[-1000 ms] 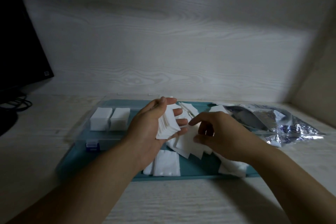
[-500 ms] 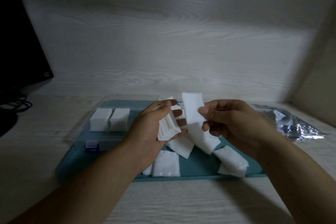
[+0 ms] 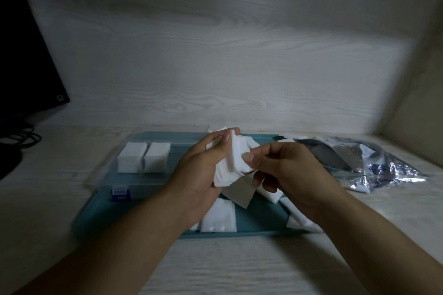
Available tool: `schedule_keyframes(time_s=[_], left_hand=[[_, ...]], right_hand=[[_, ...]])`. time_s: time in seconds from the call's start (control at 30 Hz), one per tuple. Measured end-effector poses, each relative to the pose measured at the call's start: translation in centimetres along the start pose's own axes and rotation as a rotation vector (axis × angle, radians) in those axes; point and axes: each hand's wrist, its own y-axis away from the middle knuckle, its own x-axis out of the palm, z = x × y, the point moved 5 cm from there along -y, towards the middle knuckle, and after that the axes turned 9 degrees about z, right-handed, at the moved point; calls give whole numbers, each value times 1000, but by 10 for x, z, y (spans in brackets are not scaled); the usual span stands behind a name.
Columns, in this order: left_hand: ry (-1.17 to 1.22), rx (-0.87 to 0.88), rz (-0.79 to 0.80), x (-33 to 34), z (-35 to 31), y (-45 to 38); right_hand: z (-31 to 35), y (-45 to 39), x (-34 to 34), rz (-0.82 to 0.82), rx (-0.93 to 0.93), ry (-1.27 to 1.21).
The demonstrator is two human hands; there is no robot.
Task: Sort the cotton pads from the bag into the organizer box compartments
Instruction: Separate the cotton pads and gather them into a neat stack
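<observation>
My left hand (image 3: 203,165) grips a stack of white cotton pads (image 3: 233,163) above the teal tray (image 3: 100,208). My right hand (image 3: 285,170) pinches the outer pad of that stack with thumb and fingers. More loose cotton pads (image 3: 218,217) lie on the tray under and between my hands. The clear organizer box (image 3: 139,179) sits at the tray's left, with two compartments filled with pads (image 3: 143,160). The crumpled silvery bag (image 3: 374,165) lies at the right on the table.
A dark monitor (image 3: 26,60) with cables (image 3: 21,136) stands at the far left. A pale wood wall rises behind the tray. The organizer box has a blue latch (image 3: 120,193) at its front.
My right hand lifted one pad off the tray, raised it, then brought it against the stack held by my left hand. The left hand has tilted the stack slightly upward.
</observation>
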Motion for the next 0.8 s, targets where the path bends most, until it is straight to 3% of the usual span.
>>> schedule_keyframes(time_s=[0.43,0.6,0.8], left_hand=[[-38,-42,4,7,0,6],[-157,-36,-27,2,2,6],[-120,-34,-2,2,2,4]], right_hand=[[-2,2,5,-64,9,148],[-4,3,13,-35,16,224],[-3,4,18,29,-5,266]])
